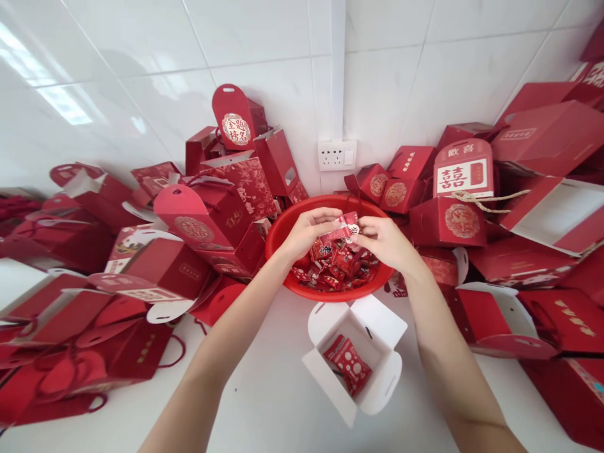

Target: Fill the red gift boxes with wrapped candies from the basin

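Both hands are together above a red plastic basket [283, 228] holding many small red wrapped packets [335, 267]. My left hand [315, 231] is closed on small red packets [336, 234] at its fingertips. From the right, my right hand [380, 238] pinches a red packet [350, 221] with white markings; it touches the packets in my left hand. Below the basket stands an open box [382, 321] with white inner sides and its flaps spread. Red packets with white dots [352, 365] lie inside it.
Piles of red gift boxes crowd the left [141, 264] and right [465, 220] sides of the white table [264, 390]. Behind the basket, a socket panel [336, 155] is fixed to the white tiled wall [264, 38].
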{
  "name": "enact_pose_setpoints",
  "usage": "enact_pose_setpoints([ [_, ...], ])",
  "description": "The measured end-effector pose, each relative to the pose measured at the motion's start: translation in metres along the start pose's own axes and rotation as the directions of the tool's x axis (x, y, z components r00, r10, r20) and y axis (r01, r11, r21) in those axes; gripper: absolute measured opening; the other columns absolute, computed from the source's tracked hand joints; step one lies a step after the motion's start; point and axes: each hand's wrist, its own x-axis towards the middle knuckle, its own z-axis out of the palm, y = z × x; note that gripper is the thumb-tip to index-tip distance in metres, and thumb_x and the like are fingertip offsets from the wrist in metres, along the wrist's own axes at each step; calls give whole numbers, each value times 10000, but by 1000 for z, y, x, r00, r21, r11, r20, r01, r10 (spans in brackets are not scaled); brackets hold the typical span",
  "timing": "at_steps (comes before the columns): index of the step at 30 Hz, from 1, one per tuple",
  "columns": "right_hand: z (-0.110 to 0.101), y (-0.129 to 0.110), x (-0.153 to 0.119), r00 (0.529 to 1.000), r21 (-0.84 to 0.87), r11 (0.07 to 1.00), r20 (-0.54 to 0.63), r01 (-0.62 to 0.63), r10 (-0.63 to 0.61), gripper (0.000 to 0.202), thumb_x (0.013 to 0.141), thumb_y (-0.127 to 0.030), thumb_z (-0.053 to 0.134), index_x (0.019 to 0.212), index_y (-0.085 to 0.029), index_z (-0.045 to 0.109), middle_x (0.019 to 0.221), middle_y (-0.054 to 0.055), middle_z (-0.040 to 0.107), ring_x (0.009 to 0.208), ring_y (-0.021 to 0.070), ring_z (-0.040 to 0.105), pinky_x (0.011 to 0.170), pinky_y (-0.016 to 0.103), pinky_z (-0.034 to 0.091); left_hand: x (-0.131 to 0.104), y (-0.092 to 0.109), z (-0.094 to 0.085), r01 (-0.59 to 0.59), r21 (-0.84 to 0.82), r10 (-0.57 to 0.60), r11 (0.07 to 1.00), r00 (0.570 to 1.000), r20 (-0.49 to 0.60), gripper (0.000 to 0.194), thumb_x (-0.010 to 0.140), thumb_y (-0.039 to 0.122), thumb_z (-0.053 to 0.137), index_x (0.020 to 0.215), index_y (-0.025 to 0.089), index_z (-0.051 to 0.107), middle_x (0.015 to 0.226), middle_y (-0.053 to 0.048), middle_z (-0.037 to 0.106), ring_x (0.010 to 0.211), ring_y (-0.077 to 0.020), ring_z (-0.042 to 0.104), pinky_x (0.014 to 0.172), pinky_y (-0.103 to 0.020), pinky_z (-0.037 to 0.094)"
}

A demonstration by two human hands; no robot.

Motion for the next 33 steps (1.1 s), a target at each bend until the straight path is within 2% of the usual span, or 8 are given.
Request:
enact_pose_setpoints([
  [5, -10, -8, -9, 999, 23, 999, 7, -48, 48, 99, 772, -264, 720, 836, -197, 684, 747, 36, 770, 707, 246, 745, 708, 372, 606, -5, 0, -2, 0, 94, -3, 996, 1000, 29, 448, 628, 363, 899, 1004, 156, 774, 1086, -94, 775, 1024, -246, 707, 990, -403, 529],
  [15, -30, -14, -15, 997, -9, 1000, -76, 9, -10, 217, 777, -309, 752, 935, -160, 764, 955, 84, 806, 923, 272, 750, 898, 418, 578, -8, -5, -13, -89, 361, 67, 928, 995, 73, 351, 719, 389, 804, 967, 141, 777, 1111, -109, 765, 1096, -268, 675, 1005, -390, 488],
  [21, -38, -25, -27, 999, 9, 999, -30, 33, -32, 262, 784, -337, 794, 989, -173, 787, 976, 75, 806, 923, 261, 751, 883, 397, 590, -12, -5, -25, -150, 773, 105, 616, 989, 107, 258, 810, 286, 675, 999, 145, 780, 1064, -92, 777, 1030, -271, 684, 986, -387, 495],
  [24, -40, -32, -33, 998, 0, 998, -16, 56, -56, 274, 801, -335, 787, 1032, -188, 787, 1001, 66, 803, 950, 260, 750, 898, 398, 596, -12, -2, -21, -186, 845, 72, 501, 982, 173, 246, 845, 270, 634, 1020, 171, 774, 1098, -78, 772, 1050, -265, 682, 1007, -376, 486],
  [26, -42, -36, -35, 998, 7, 998, 2, 61, -61, 279, 799, -336, 795, 1044, -203, 785, 1004, 59, 802, 961, 254, 749, 909, 397, 599, -11, -1, -13, -260, 826, -1, 500, 954, 301, 261, 864, 262, 615, 1062, 182, 765, 1127, -75, 763, 1047, -250, 688, 1003, -356, 490],
  [29, -43, -38, -38, 998, 45, 998, 29, 47, -49, 283, 763, -352, 832, 1009, -223, 780, 983, 45, 802, 953, 246, 752, 901, 389, 609, -8, -7, 4, -411, 783, -128, 467, 845, 520, 330, 808, 201, 661, 1127, 190, 748, 1200, -90, 725, 1080, -251, 677, 998, -336, 487],
  [31, -44, -39, -40, 999, 65, 997, 36, 38, -41, 305, 734, -375, 854, 989, -227, 775, 971, 41, 800, 950, 251, 754, 883, 387, 620, -7, -16, 15, -444, 809, -241, 384, 798, 552, 394, 734, 145, 699, 1121, 202, 746, 1215, -103, 704, 1082, -271, 673, 958, -340, 501],
  [33, -44, -40, -42, 999, 64, 997, 30, 34, -36, 324, 726, -386, 861, 994, -228, 773, 970, 40, 798, 954, 256, 754, 875, 386, 625, -5, -25, 21, -420, 865, -337, 275, 801, 495, 390, 692, 96, 687, 1063, 200, 752, 1170, -122, 709, 1044, -295, 678, 897, -353, 513],
])
